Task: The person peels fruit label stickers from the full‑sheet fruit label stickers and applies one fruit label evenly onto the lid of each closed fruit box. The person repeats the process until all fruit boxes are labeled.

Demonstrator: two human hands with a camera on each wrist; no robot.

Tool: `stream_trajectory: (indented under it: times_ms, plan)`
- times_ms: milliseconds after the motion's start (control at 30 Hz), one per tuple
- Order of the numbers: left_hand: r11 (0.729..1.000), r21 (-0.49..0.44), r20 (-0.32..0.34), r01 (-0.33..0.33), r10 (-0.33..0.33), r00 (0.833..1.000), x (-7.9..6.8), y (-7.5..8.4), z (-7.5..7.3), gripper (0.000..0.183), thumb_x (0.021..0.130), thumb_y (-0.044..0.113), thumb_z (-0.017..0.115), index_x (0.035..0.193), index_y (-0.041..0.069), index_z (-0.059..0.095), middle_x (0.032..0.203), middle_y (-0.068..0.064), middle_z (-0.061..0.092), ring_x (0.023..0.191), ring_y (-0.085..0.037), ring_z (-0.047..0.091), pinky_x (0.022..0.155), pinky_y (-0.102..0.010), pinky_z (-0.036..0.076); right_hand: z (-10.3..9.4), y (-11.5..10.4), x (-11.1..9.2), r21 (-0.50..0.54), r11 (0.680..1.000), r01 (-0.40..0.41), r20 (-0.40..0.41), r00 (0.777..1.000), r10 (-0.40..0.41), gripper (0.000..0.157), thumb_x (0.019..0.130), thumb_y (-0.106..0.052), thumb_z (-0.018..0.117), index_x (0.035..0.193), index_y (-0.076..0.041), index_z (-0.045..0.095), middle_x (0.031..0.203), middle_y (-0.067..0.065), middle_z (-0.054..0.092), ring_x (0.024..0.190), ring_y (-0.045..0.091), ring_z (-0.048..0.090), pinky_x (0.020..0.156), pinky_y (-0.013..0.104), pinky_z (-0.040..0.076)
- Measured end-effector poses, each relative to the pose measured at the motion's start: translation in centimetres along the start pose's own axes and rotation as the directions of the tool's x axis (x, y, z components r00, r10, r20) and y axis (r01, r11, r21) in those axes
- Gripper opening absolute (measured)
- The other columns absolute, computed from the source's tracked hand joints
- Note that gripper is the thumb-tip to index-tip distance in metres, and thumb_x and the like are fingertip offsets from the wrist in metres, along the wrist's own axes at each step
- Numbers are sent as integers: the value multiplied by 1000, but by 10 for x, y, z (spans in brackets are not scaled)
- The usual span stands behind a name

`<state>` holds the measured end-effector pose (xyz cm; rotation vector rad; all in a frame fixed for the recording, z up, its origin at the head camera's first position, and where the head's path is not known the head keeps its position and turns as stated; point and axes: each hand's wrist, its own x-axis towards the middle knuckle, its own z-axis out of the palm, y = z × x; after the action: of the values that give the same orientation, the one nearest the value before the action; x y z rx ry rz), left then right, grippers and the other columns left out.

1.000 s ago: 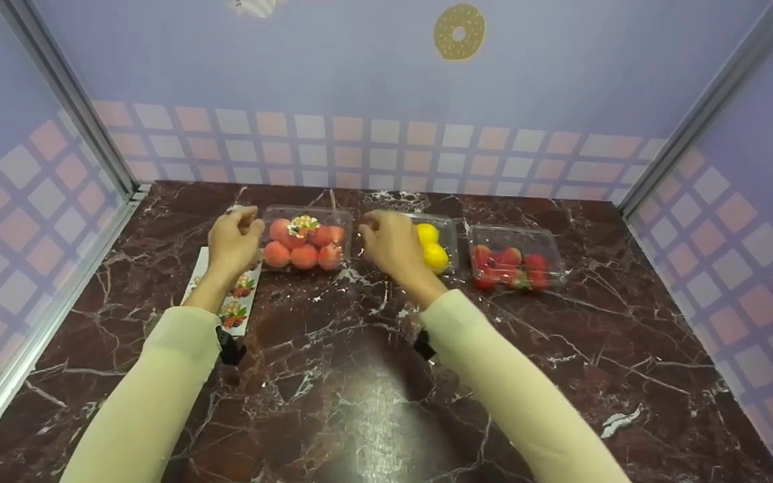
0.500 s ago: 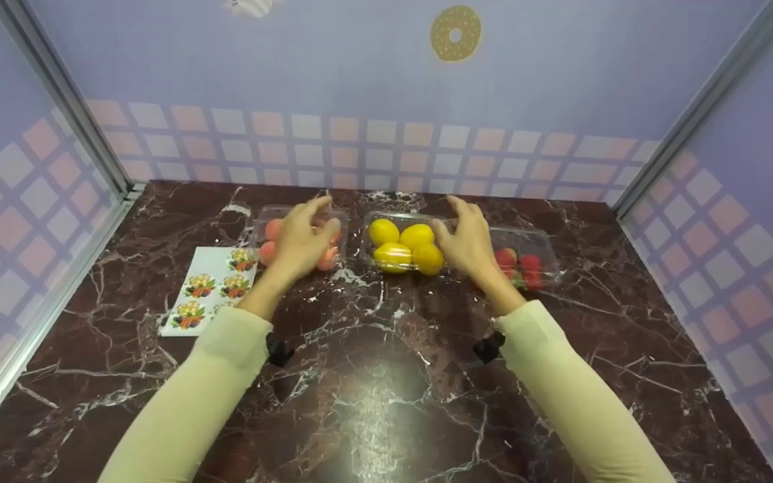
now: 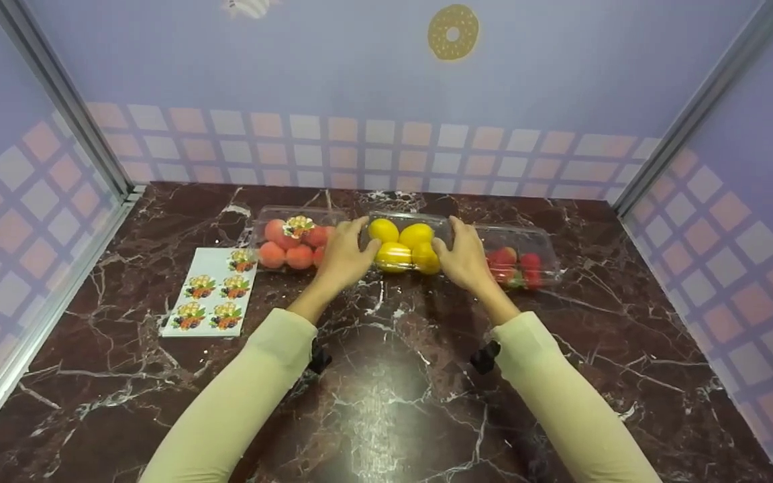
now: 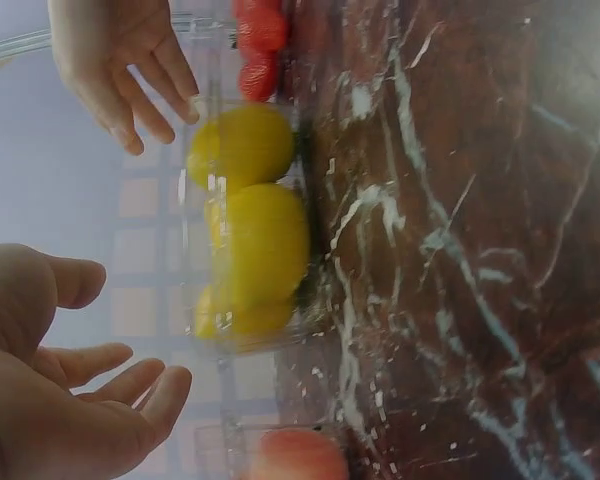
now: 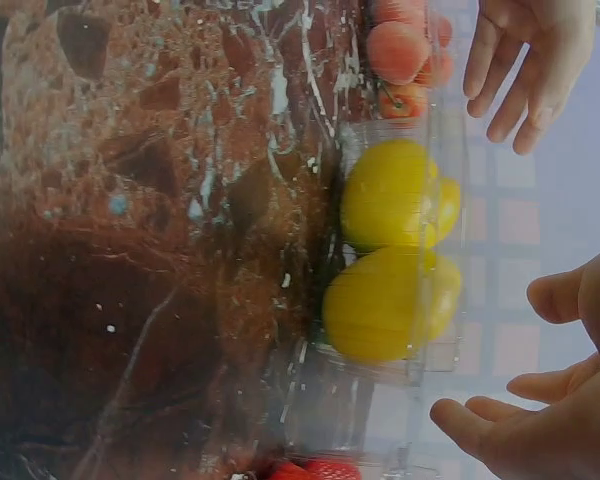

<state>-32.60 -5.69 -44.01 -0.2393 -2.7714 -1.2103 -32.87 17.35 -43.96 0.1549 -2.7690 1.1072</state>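
A clear plastic box of lemons (image 3: 394,257) sits in the middle of the back row. My left hand (image 3: 345,253) hovers at its left side and my right hand (image 3: 464,258) at its right side, both with spread, relaxed fingers. In the left wrist view, the left hand (image 4: 80,390) is apart from the lemon box (image 4: 255,240), holding nothing. The right wrist view has the right hand (image 5: 550,390) also apart from the box (image 5: 380,300), above its top.
To the left stands a clear box of peaches (image 3: 284,243) with a fruit sticker (image 3: 298,227) on its lid. A box of strawberries (image 3: 531,268) stands to the right. A sheet of fruit stickers (image 3: 215,308) lies at front left on the marble table (image 3: 373,376).
My left hand has moved right, from beside the peach box to the left of the lemon box. The right hand has gone from the lemon box's left to its right side.
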Motion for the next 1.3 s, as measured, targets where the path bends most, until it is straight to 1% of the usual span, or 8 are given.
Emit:
stream_trajectory:
  times_ms: [233, 267, 500, 667, 800, 1033, 1200, 1300]
  plan:
    - [1000, 22, 18, 10, -10, 1000, 3, -4, 13, 60, 103, 21, 61, 155, -7, 47, 154, -27, 51, 144, -41, 47, 121, -56, 34, 8, 4, 0, -18, 999, -40, 12, 999, 40, 62, 105, -16, 57, 156, 13, 37, 159, 37, 40, 151, 47, 38, 128, 53, 28]
    - [1000, 16, 8, -9, 9, 1000, 8, -16, 20, 61, 104, 25, 61, 154, -6, 47, 153, -26, 53, 143, -39, 48, 122, -53, 34, 9, 4, 0, -21, 999, -43, 14, 999, 43, 62, 105, -16, 56, 156, 14, 37, 158, 37, 41, 150, 48, 39, 128, 53, 29]
    - [998, 32, 5, -50, 50, 999, 15, -28, 31, 59, 101, 23, 61, 149, -9, 53, 145, -29, 59, 139, -42, 52, 121, -53, 38, 19, 5, -2, -40, 998, -40, -1, 999, 40, 59, 105, -14, 55, 154, 16, 39, 154, 39, 45, 147, 48, 42, 127, 51, 32]
    - [998, 28, -42, -53, 54, 998, 45, -72, 67, 65, 100, 31, 60, 152, -7, 51, 144, -28, 59, 138, -42, 52, 122, -53, 38, 22, 5, -6, -44, 998, -34, -31, 999, 32, 57, 105, -12, 56, 152, 17, 43, 150, 39, 47, 144, 48, 45, 125, 51, 34]
    - [999, 31, -33, -36, 38, 999, 35, -58, 58, 63, 100, 29, 61, 151, -8, 52, 145, -28, 59, 139, -42, 52, 122, -54, 37, 24, 7, -7, -44, 999, -24, -53, 998, 22, 56, 104, -10, 56, 150, 18, 44, 148, 40, 49, 143, 49, 46, 125, 51, 35]
    - [994, 81, -67, -72, 78, 995, 34, -67, 61, 61, 98, 31, 64, 146, -6, 58, 139, -26, 65, 132, -40, 59, 117, -53, 43, 22, 7, -12, -62, 998, -31, -32, 999, 29, 57, 104, -12, 57, 151, 18, 43, 148, 40, 49, 141, 50, 48, 124, 53, 36]
    - [997, 65, -43, -36, 39, 998, -6, -13, 23, 53, 98, 17, 65, 142, -11, 59, 138, -30, 64, 132, -44, 58, 117, -54, 42, 19, 3, -17, -63, 998, -31, -5, 1000, 31, 59, 104, -14, 57, 152, 18, 42, 149, 39, 49, 142, 49, 48, 124, 52, 35]
    - [998, 59, -35, -17, 19, 999, -16, -5, 18, 49, 100, 14, 65, 142, -11, 59, 138, -30, 64, 132, -44, 57, 118, -52, 41, 19, 3, -21, -63, 998, -26, 2, 1000, 26, 60, 104, -14, 57, 152, 17, 41, 150, 38, 48, 143, 48, 47, 125, 52, 35]
